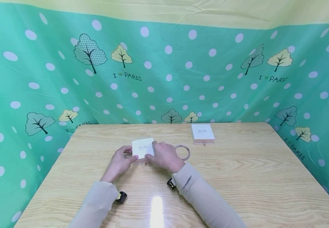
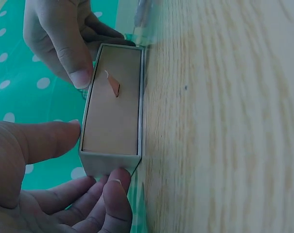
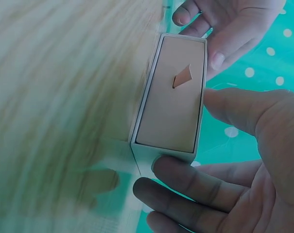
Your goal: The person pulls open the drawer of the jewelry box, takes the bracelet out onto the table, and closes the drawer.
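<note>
A small white drawer-style gift box (image 1: 142, 147) with printed lettering on its lid sits on the table. My left hand (image 1: 119, 163) grips its left side, thumb on the top edge and fingertips against the side wall. From the right, my right hand (image 1: 165, 155) holds it the same way, its thumb on the lid near the front edge. Both wrist views show the pink drawer front (image 2: 110, 119) flush inside the white sleeve, with a small pull tab (image 3: 182, 76) sticking out of it. Neither hand touches the tab.
A grey ring (image 1: 188, 152) lies just right of my right hand, partly hidden by it. Farther back on the right stands a second, matching white box (image 1: 202, 132). Green dotted cloth (image 1: 181, 72) hangs behind and beside the wooden table (image 1: 252, 177).
</note>
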Demonstrator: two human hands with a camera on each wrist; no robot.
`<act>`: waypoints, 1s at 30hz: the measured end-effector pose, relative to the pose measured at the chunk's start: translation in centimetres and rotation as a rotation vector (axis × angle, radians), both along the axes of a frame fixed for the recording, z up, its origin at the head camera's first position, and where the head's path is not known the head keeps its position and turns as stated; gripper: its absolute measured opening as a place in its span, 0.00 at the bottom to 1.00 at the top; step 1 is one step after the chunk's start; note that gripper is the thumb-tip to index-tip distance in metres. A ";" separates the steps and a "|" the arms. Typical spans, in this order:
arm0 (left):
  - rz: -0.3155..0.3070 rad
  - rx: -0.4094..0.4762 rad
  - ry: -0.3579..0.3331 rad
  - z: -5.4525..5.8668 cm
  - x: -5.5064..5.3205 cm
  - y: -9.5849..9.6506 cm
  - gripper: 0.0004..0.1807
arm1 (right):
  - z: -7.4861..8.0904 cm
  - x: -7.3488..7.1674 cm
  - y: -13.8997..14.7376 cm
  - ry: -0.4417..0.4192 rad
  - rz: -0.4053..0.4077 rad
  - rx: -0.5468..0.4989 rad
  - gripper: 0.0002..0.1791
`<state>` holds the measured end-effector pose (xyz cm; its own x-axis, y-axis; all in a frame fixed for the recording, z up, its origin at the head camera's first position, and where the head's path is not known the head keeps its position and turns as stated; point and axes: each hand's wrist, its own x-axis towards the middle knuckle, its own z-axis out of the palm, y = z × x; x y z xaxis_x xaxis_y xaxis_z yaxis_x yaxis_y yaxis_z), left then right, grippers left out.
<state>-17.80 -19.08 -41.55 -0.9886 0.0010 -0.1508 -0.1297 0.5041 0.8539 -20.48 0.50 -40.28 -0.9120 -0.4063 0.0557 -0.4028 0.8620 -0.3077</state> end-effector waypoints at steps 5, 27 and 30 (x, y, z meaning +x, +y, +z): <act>0.007 -0.041 0.012 0.0 0.1 0.1 0.29 | 0.1 0.0 -0.1 -0.006 -0.005 0.006 0.28; -0.014 -0.078 0.024 -0.1 0.1 0.1 0.28 | 0.3 0.6 -0.4 0.009 -0.016 -0.034 0.20; -0.017 -0.073 0.027 0.0 0.1 0.1 0.28 | 0.3 0.7 -0.5 0.014 -0.032 -0.036 0.19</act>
